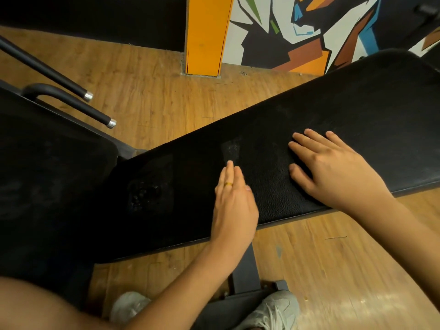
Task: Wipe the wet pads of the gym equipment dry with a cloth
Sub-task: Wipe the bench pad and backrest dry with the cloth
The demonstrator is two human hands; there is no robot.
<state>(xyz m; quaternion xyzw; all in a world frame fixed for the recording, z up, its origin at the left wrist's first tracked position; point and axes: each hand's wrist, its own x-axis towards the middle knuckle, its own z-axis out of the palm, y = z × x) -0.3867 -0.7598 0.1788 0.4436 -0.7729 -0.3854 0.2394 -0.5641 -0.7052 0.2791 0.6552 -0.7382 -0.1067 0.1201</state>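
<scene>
Bench pad [357, 110], long and black, lies directly under both my hands. Its long axis runs crosswise to my fingers, from low on my left up and away to my right. My right hand [333, 170] rests flat on it with the fingers spread and straight, gripping nothing. My left hand [234, 201] stands more on its edge, fingers straight and together, the tips touching the pad and likewise holding nothing.

Just past my left fingertips sits a small wet patch [232, 148], a dull smear with fine specks. Further to the left of that hand is a larger beaded patch [147, 191], where droplets stand on the leather. Under and around my right hand the grained surface looks matt and, as far as I can judge, dry. So the wet lies on the left-hand side, and my left hand is the nearer to both patches.

I see no cloth anywhere, in either hand or on the pad, so I judge the wiping here cannot begin until one is fetched.

Beyond the beaded patch, off to my left, the seat pad [47, 167] meets this one, too dark to tell if it is wet. The wooden floor [154, 96] lies beyond my fingertips
</scene>
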